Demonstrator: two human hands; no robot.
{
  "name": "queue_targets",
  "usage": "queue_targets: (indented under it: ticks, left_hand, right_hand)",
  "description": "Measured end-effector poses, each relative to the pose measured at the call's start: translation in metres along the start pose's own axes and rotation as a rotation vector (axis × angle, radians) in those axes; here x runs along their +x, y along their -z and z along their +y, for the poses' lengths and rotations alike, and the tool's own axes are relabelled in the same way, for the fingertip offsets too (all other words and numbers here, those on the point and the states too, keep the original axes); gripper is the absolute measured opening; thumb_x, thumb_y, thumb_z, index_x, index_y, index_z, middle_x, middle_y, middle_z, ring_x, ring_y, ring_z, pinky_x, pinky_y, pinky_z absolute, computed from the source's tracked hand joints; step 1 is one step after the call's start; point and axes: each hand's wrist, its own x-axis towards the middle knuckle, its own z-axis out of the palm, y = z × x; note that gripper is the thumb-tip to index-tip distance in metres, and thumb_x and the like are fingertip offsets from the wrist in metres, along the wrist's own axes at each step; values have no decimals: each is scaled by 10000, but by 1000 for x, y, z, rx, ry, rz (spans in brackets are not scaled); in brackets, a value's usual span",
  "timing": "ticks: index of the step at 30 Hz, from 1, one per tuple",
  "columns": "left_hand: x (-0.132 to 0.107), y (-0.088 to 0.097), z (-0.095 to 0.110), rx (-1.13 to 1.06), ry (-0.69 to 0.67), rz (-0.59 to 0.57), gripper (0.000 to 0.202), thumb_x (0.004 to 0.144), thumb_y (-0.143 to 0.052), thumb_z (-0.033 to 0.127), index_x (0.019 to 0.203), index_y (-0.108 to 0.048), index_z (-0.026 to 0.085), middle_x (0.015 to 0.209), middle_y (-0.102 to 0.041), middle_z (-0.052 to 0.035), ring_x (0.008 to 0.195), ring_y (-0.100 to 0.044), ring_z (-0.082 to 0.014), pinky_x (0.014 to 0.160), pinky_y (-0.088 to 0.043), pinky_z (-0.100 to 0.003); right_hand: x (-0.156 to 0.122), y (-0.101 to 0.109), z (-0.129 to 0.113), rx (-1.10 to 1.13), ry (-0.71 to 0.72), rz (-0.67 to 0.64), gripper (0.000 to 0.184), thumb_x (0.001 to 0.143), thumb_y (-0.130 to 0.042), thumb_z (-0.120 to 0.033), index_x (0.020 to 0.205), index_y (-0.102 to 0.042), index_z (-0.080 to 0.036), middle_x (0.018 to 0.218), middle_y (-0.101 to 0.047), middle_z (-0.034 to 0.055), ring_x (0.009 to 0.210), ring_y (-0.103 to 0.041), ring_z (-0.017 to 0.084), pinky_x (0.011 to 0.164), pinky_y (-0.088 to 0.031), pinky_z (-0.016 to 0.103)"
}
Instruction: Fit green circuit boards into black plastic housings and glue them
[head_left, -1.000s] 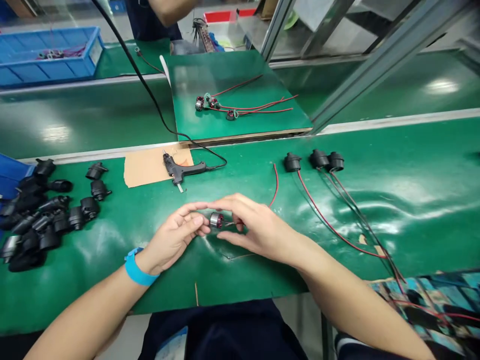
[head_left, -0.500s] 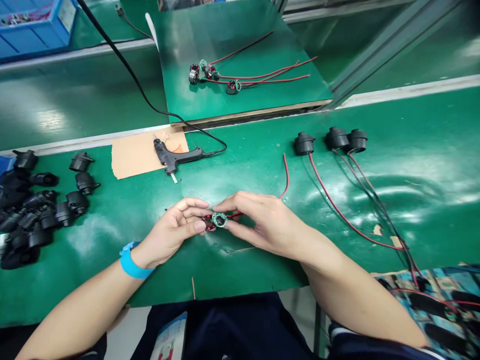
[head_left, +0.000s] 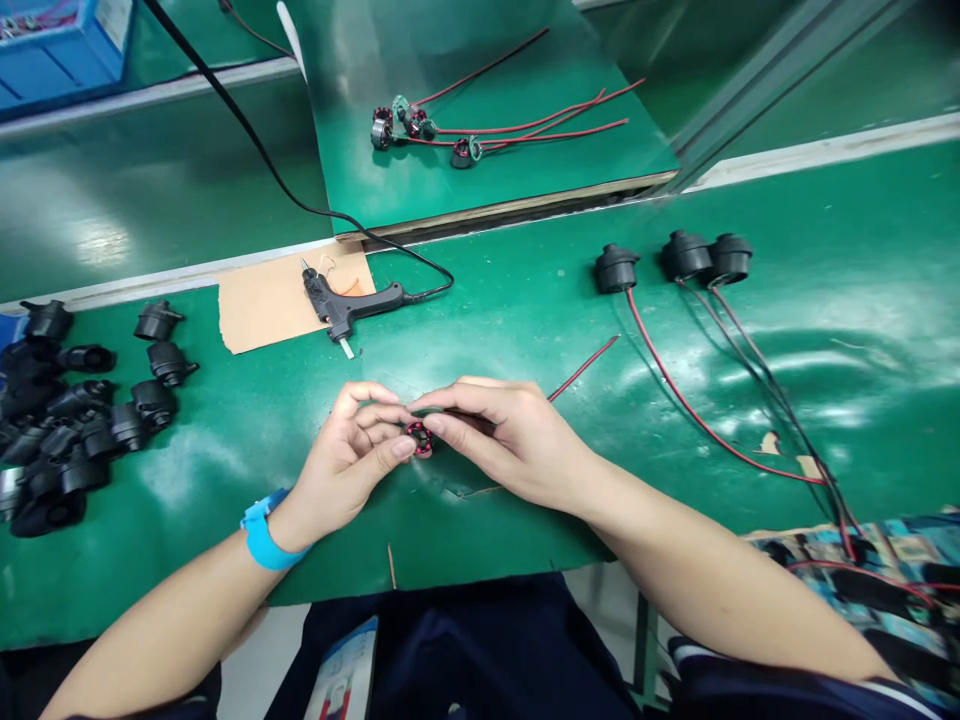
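My left hand [head_left: 349, 450], with a blue wristband [head_left: 268, 535], pinches a small motor coil ring [head_left: 420, 438] with red windings between thumb and fingers. Close against it, my right hand [head_left: 517, 440] is closed, its thumb and fingertips at the ring's right side. Dark wire shows between the right fingers, and a red wire [head_left: 585, 368] runs out behind that hand. The green circuit board is hidden now.
A black glue gun [head_left: 349, 308] lies partly on cardboard [head_left: 251, 310]. Black housings [head_left: 97, 435] crowd the left. At right stand three wired black housings [head_left: 616, 270]. More coil motors [head_left: 461, 152] lie on the raised green board [head_left: 487, 60]. A blue bin [head_left: 64, 65] is at upper left.
The round green circuit board has turned or slipped out of sight behind my right fingers. The coil ring now faces up. The red wire's free end has swung right.
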Motion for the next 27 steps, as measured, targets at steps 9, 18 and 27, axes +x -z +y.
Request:
queue_targets:
  ticks: [9,18,27]
  left_hand:
    - [-1,0,0,-43,31,-5,395,876,-751,172,1157,-480,234,995,-730,7,829,-711,-86,764,-564,-182]
    - [2,1,1,-45,-2,-29,309,918,-712,236,1114,-473,233,1030,-745,-14,816,-731,-125,735,-568,-227]
    - [1,0,-4,47,-114,-3,174,934,-686,198,1069,-580,226,940,-729,12,845,-725,-103,744,-568,-181]
  right_hand:
    - [-2,-8,5,192,-123,3,152,873,-687,-274,977,-758,-187,775,-628,-3,507,-382,54,459,-306,215]
    - [2,-4,4,528,-159,-99,137,959,-570,-239,1078,-595,-176,855,-707,16,758,-675,124,659,-512,244]
    - [-3,-6,4,220,-22,13,100,985,-556,-225,1049,-620,-182,888,-723,24,758,-685,123,661,-534,241]
